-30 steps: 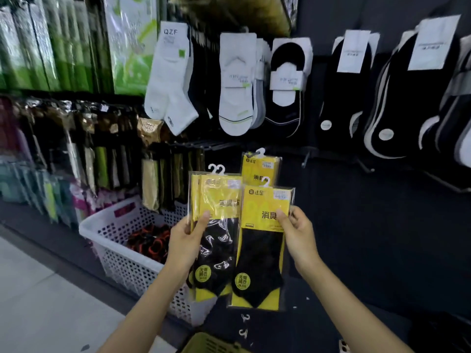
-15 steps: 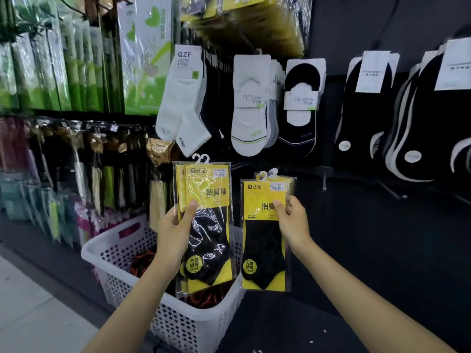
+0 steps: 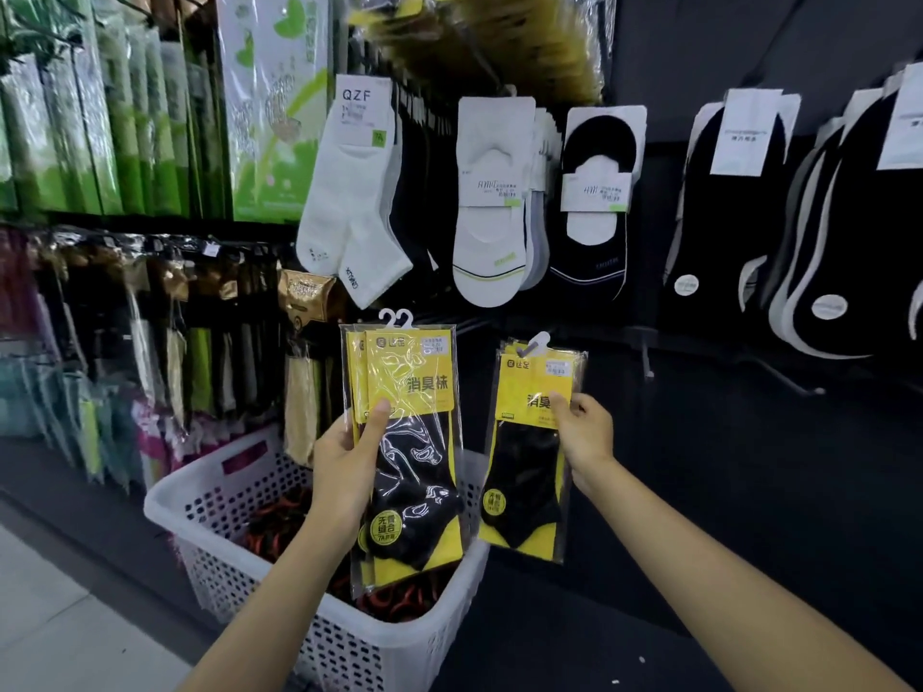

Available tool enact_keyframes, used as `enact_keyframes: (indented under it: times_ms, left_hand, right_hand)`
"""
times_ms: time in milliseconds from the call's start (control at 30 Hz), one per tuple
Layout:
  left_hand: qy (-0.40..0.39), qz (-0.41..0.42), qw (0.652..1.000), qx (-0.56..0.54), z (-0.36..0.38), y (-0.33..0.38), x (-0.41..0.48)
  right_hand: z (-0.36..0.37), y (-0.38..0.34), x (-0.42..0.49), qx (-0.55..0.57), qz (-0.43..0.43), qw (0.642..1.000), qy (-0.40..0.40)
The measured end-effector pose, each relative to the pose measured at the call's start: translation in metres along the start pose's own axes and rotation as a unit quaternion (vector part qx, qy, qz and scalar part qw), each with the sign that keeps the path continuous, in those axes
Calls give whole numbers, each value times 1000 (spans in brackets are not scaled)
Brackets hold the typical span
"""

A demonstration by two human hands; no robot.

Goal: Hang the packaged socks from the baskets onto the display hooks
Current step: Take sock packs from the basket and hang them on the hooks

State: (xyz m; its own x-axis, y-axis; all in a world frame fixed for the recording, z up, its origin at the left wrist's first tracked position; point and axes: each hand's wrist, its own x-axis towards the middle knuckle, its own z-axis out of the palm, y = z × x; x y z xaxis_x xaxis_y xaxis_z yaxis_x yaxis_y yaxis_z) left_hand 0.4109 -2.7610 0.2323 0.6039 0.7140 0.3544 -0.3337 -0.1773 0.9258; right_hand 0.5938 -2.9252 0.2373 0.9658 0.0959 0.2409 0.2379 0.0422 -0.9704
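My left hand (image 3: 349, 462) grips a small stack of yellow-and-black packaged socks (image 3: 409, 442), thumb across the front, white hanger hooks sticking up at the top. My right hand (image 3: 582, 432) pinches another yellow-and-black sock pack (image 3: 529, 472) at its yellow card, held against the dark wall panel. The white hanger of that pack sits over a metal display hook (image 3: 529, 348); at least one more pack hangs behind it. A white perforated basket (image 3: 210, 496) stands below my left hand with dark and red items inside.
White and black socks hang on hooks above, among them a QZF white pair (image 3: 349, 192) and black liner socks (image 3: 597, 202). Green boxed goods (image 3: 125, 117) and bagged stockings (image 3: 150, 317) fill the left shelves. More bare hooks (image 3: 649, 362) stick out of the dark panel at right.
The view has closed in on the wall. My right hand has carried its pack up and to the right, to the display hook. My left hand keeps its stack, now held apart from that pack.
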Motion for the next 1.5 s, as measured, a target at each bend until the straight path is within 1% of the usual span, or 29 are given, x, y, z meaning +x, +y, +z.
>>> enact_keyframes:
  times_ms: [67,133,233,300,367,433,500,567,633,667,800,933,1133,1200,1300,1400,1500]
  left_hand:
    - [-2,4,1000,-5,0,2,0]
    - [-5,6,1000,-5,1,3,-2]
    - [-4,-2,1000,5,1,3,-5]
    - [-19,-5,1000,3,1,3,-8]
    - [-26,-12,1000,5,4,3,-12]
    - [-25,-14,1000,8,8,1,-15]
    - [-30,-16,999,5,14,2,-19]
    - [-42,-18,999,1,22,2,-25]
    - [-49,-19,999,2,29,4,-32]
    - [-54,-19,998,-2,31,6,-35]
    - [-67,-20,998,-2,39,13,-43]
    - [-53,-36,998,6,34,18,-38]
    - [-19,28,998,57,15,25,-23]
    - [-6,26,998,60,11,26,-19]
    - [20,27,998,58,8,26,-13]
    - [24,32,997,63,6,25,-8]
    - [23,35,997,71,5,22,-5]
  right_hand:
    - [1,4,10,18,48,999,19]
    - [-3,9,15,13,73,996,53]
    - [-15,20,8,-5,87,990,112]
    - [-24,23,-3,-2,80,990,113]
    - [-29,18,-15,8,52,997,64]
    - [-30,3,-31,20,20,999,-15]
    - [-27,-13,-48,31,-2,994,-104]
    - [-22,-24,-61,33,-7,984,-175]
    - [-19,-32,-72,35,-2,977,-211]
    - [-18,-34,-76,40,1,976,-213]
    - [-23,-33,-83,50,7,982,-183]
    - [-34,-27,-83,111,32,980,-165]
    - [-44,-37,-68,85,-18,991,-100]
    - [-42,-42,-61,66,-28,994,-85]
    - [-34,-44,-51,37,-36,995,-85]
    - [-22,-39,-42,10,-24,996,-83]
    - [-12,-31,-31,12,3,999,-51]
